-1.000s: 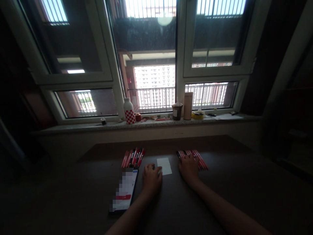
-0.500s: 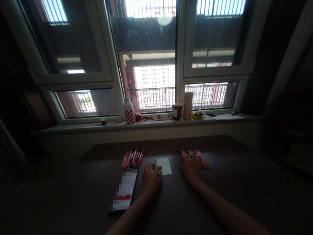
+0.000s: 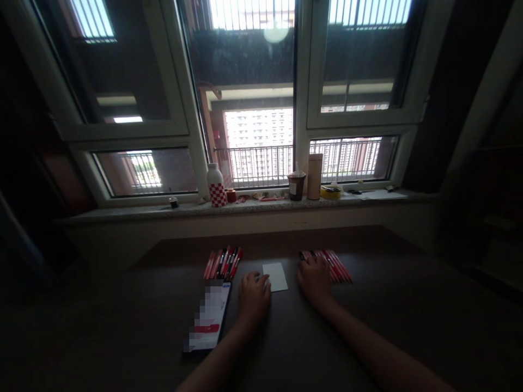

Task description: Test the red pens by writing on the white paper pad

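My left hand [image 3: 254, 296] rests on the table with its fingers bent and slightly apart, at the left edge of a small white sheet of paper [image 3: 275, 276]. It seems to touch that edge and shows nothing in its grasp. On the right, my right hand [image 3: 315, 282] lies over the left part of a row of red and black pens [image 3: 337, 267], fingers curved and a little apart. The hand covers the lower ends of some of these pens. A second group of red and black pens [image 3: 223, 263] lies side by side beyond my left hand, to its left.
A phone [image 3: 208, 318] with a lit, partly blurred screen lies left of my left forearm on the dark table [image 3: 286, 348]. Along the windowsill stand a checkered bottle [image 3: 216, 186], a drink cup [image 3: 296, 186], a tan box-like container [image 3: 314, 177] and a yellow tape roll [image 3: 330, 192].
My right hand has shifted slightly left over the pens, uncovering more of them on its right. My left hand's fingers have moved slightly; its place by the paper is about the same.
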Motion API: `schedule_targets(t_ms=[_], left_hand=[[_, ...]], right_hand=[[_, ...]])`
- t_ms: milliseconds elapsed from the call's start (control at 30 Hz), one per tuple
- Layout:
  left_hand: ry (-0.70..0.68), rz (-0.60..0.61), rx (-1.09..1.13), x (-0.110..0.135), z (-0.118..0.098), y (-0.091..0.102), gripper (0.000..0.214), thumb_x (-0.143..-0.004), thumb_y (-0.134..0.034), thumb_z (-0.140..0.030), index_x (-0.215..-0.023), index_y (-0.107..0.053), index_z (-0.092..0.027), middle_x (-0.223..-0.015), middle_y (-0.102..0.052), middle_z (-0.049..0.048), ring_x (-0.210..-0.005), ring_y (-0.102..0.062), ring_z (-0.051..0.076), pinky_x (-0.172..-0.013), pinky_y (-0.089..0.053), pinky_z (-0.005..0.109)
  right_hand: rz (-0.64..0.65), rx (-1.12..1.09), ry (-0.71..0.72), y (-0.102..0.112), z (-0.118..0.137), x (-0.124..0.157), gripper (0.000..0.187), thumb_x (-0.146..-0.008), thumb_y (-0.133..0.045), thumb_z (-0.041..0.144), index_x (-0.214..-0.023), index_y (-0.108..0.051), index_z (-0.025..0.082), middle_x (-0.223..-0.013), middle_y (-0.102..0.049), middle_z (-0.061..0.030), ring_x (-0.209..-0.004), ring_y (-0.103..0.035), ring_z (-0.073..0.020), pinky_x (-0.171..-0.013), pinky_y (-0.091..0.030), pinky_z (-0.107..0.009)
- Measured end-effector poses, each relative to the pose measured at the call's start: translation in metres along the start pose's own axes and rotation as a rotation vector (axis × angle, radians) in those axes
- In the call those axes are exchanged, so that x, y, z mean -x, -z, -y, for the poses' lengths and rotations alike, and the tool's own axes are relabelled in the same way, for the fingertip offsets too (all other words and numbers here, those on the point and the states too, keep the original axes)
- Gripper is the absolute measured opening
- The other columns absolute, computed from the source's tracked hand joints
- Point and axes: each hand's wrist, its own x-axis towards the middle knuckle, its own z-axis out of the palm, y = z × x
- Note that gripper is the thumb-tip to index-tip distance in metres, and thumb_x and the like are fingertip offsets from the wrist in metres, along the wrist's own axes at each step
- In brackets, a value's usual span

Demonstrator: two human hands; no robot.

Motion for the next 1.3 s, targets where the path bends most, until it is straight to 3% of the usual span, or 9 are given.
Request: schedule_targets(t_ms=[267,433,667,967,1300], left_hand=[[0.006,-0.060,-0.069,0.001,-0.002,0.002,0.033,-0.089,-0.042,-0.027,-0.110,-0.065,-0.021,-0.115,-0.061,0.0087,-0.110,-0.050,0.022,-0.097,-0.038,0.037],[-0.002,-0.059,-0.112,0.001,-0.001,0.003,0.033,-0.090,-0.039,-0.026,-0.110,-0.063,-0.018,-0.112,-0.063,0.0083,-0.108,-0.053,0.021,-0.097,-0.036,0.036],[-0.027,-0.037,-0.155,0.003,-0.003,0.006,0.031,-0.090,-0.037,-0.025,-0.102,-0.065,-0.020,-0.106,-0.066,0.0068,-0.101,-0.055,0.021,-0.095,-0.037,0.037],[0.097,-0.213,-0.430,0.001,0.000,0.000,0.048,-0.090,-0.037,-0.040,-0.123,-0.058,-0.012,-0.120,-0.061,0.0178,-0.121,-0.045,0.034,-0.107,-0.019,0.059],[0.197,-0.119,-0.534,-0.005,0.005,-0.008,0.067,-0.089,-0.028,-0.052,-0.134,-0.046,-0.005,-0.136,-0.047,0.0274,-0.136,-0.030,0.037,-0.110,-0.006,0.062]], right_hand=[[0.067,-0.371,0.348,-0.007,0.012,0.008,0.022,-0.083,-0.054,0.012,-0.099,-0.067,0.019,-0.098,-0.060,-0.0073,-0.099,-0.049,-0.0227,-0.087,-0.040,-0.034],[0.132,-0.422,0.524,-0.008,0.016,0.012,0.018,-0.085,-0.054,0.014,-0.095,-0.066,0.021,-0.098,-0.061,-0.0052,-0.097,-0.051,-0.0200,-0.086,-0.041,-0.033],[0.181,-0.422,0.548,-0.008,0.015,0.011,0.016,-0.087,-0.054,0.015,-0.093,-0.067,0.021,-0.096,-0.063,-0.0044,-0.094,-0.052,-0.0184,-0.082,-0.041,-0.031],[0.149,-0.417,0.505,-0.008,0.015,0.011,0.015,-0.088,-0.053,0.015,-0.090,-0.067,0.020,-0.093,-0.063,-0.0036,-0.093,-0.052,-0.0183,-0.084,-0.040,-0.031],[0.157,-0.404,0.502,-0.006,0.015,0.010,0.014,-0.089,-0.053,0.017,-0.089,-0.067,0.020,-0.094,-0.064,-0.0036,-0.094,-0.052,-0.0180,-0.084,-0.039,-0.032]])
